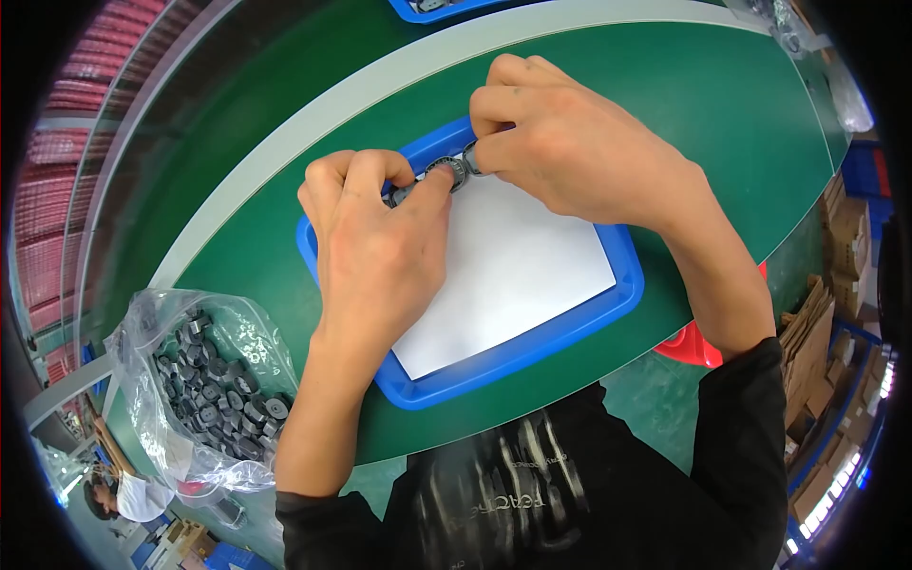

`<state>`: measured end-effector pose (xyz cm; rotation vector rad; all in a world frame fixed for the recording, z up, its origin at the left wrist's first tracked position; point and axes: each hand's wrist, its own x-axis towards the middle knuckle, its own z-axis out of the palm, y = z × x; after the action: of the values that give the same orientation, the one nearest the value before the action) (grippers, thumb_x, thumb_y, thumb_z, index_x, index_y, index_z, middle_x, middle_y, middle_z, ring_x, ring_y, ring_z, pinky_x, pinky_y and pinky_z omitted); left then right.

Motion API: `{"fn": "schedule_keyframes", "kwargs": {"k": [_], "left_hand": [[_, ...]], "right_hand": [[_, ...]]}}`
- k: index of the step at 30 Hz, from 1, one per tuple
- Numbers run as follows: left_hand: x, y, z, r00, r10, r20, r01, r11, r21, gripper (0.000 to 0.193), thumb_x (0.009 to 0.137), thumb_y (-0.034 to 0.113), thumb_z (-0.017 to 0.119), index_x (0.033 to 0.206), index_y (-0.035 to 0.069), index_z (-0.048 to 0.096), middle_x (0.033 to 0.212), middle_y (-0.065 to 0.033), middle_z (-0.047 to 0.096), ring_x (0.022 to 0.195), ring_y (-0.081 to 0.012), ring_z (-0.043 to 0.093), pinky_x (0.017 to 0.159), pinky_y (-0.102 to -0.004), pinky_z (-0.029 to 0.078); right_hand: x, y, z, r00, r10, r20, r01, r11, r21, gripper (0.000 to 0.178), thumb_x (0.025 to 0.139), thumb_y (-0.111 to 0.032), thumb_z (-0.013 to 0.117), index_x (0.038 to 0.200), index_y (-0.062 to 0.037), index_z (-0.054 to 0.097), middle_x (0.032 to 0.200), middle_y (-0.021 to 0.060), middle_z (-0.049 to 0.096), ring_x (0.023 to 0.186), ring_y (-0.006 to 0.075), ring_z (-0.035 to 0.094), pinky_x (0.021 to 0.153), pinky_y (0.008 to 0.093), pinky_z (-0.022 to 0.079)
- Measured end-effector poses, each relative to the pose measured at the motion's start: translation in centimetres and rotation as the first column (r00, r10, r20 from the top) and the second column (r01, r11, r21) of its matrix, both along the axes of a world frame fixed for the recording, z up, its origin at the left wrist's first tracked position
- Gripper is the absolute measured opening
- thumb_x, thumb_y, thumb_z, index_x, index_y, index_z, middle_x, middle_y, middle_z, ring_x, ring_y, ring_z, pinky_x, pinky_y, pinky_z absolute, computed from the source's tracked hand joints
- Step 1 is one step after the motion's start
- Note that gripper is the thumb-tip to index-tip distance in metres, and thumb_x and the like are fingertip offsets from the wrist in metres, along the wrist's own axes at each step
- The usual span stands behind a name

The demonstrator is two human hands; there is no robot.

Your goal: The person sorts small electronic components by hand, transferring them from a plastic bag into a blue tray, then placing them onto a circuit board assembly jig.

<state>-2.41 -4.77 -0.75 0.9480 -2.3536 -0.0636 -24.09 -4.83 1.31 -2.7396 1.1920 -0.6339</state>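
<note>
A blue tray (622, 285), lined with a white sheet (518, 275), lies in front of me on the green table. Along the tray's far side sit small dark grey round parts (448, 172) in a row, partly covered by my fingers. My left hand (380, 242) is closed at the row's left part, its thumb pressing against one of the round parts. Beside it, at the right end of the row, my right hand (570, 142) pinches another dark grey round part (470, 160) between thumb and fingers.
To the left, a clear plastic bag (271, 332) stands open with many similar dark grey parts (209, 399) inside. Another blue tray (442, 9) shows at the far edge. Something red (692, 347) sits below the table's near edge; cardboard boxes (850, 237) stand at the right.
</note>
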Motion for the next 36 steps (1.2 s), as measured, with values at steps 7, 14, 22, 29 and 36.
{"fn": "schedule_keyframes", "kwargs": {"k": [7,14,22,29,36], "left_hand": [[0.6,0.3,0.7,1.0,0.002,0.001,-0.002,0.999,0.052,0.034,0.07,0.008,0.079,0.103,0.009,0.073,0.098,-0.0051,0.057,0.099,-0.0289,0.047,0.085,-0.0412,0.038],[2.3,0.4,2.8,0.978,0.095,0.185,-0.126,0.978,0.166,0.066,0.069,0.013,0.082,0.133,0.014,0.062,0.122,-0.011,0.055,0.114,-0.0335,0.043,0.1,-0.0436,0.038],[3.8,0.4,3.1,0.977,0.035,0.21,-0.089,0.964,0.251,0.071,0.067,0.018,0.086,0.133,0.013,0.061,0.124,-0.0111,0.055,0.113,-0.0342,0.044,0.1,-0.0458,0.037],[5.1,0.4,3.3,0.967,-0.003,0.254,-0.095,0.924,0.372,0.085,0.06,0.015,0.087,0.139,0.014,0.057,0.131,-0.009,0.054,0.118,-0.0321,0.043,0.104,-0.0446,0.038],[5.6,0.2,5.2,0.954,-0.009,0.3,-0.115,0.912,0.394,0.091,0.06,0.014,0.086,0.144,0.015,0.051,0.135,-0.0091,0.052,0.118,-0.0333,0.043,0.106,-0.0445,0.036]], "right_hand": [[-0.2,0.4,-0.1,0.999,-0.037,0.024,0.036,0.998,0.043,0.009,0.072,-0.003,0.074,0.079,-0.0035,0.067,0.087,0.0052,0.055,0.091,0.0249,0.053,0.082,0.0359,0.047],[0.4,0.3,0.5,0.994,-0.089,0.063,0.088,0.996,0.015,0.027,0.068,-0.008,0.081,0.086,-0.0056,0.061,0.092,0.0079,0.054,0.096,0.0286,0.053,0.084,0.0382,0.047],[1.3,0.1,-0.5,0.993,-0.095,0.075,0.095,0.995,0.008,0.028,0.069,-0.01,0.082,0.088,-0.0057,0.061,0.092,0.0084,0.054,0.098,0.0289,0.053,0.085,0.039,0.047],[0.8,0.6,0.2,0.993,-0.101,0.059,0.097,0.993,0.07,0.029,0.069,-0.007,0.081,0.09,-0.0061,0.06,0.094,0.0077,0.054,0.098,0.0286,0.052,0.085,0.0384,0.047],[-0.4,0.6,1.6,0.995,-0.1,0.028,0.094,0.981,0.171,0.03,0.069,-0.003,0.079,0.091,-0.0044,0.058,0.097,0.0081,0.054,0.1,0.0297,0.051,0.085,0.0387,0.046]]}}
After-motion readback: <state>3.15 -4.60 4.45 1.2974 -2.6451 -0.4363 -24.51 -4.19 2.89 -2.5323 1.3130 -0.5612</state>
